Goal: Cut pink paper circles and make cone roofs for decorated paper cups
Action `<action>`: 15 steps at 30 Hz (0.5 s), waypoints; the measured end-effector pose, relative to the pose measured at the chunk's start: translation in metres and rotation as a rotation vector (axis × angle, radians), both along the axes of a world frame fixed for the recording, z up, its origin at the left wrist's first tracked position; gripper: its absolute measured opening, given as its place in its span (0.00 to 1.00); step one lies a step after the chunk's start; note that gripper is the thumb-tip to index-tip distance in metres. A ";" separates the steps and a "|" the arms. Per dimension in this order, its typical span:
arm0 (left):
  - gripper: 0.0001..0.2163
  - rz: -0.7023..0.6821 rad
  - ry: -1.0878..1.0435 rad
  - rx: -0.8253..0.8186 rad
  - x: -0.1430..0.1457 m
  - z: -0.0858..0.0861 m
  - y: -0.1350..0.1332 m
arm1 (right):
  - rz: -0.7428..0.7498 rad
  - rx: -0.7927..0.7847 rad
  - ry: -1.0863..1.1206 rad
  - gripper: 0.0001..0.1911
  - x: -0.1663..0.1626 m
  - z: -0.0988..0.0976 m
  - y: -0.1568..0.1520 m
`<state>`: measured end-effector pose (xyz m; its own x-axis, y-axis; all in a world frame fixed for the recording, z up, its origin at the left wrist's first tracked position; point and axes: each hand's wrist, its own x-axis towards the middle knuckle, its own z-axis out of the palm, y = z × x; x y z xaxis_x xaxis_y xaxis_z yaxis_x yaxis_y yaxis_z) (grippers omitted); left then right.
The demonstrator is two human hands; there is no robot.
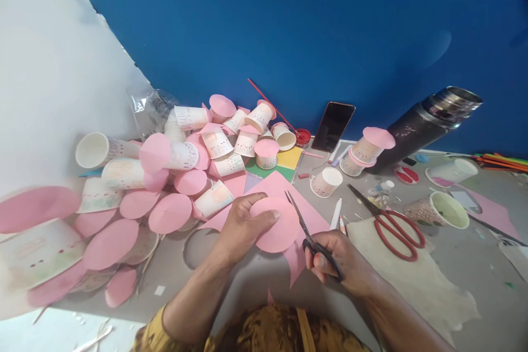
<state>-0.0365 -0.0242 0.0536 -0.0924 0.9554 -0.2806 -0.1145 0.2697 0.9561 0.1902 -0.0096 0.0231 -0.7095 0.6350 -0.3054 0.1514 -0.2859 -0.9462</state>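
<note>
My left hand is closed on a pink paper circle, thumb on top, holding it just above a sheet of pink paper on the table. My right hand grips black-handled scissors, fingers through the loops. The blades are parted and point up and away at the circle's right edge.
A large heap of paper cups with pink paper discs fills the left. Red-handled scissors lie on a cloth at the right. A phone leans on the blue wall, beside a dark flask. Loose cups, markers and coloured paper lie around.
</note>
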 end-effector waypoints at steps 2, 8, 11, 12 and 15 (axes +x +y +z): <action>0.10 -0.007 0.002 0.000 0.000 0.001 0.000 | -0.001 -0.001 0.004 0.34 0.000 -0.003 0.000; 0.10 0.033 -0.123 -0.001 -0.002 -0.001 -0.001 | -0.062 0.029 0.017 0.33 -0.001 -0.005 -0.001; 0.10 0.081 -0.177 -0.005 -0.001 -0.003 0.000 | -0.060 0.046 0.040 0.35 -0.001 0.000 -0.001; 0.11 0.095 -0.177 -0.009 0.000 -0.004 0.000 | -0.052 0.041 0.045 0.36 -0.001 0.002 -0.001; 0.11 0.116 -0.169 -0.021 0.002 -0.003 0.000 | -0.041 0.015 0.056 0.37 -0.001 0.002 -0.002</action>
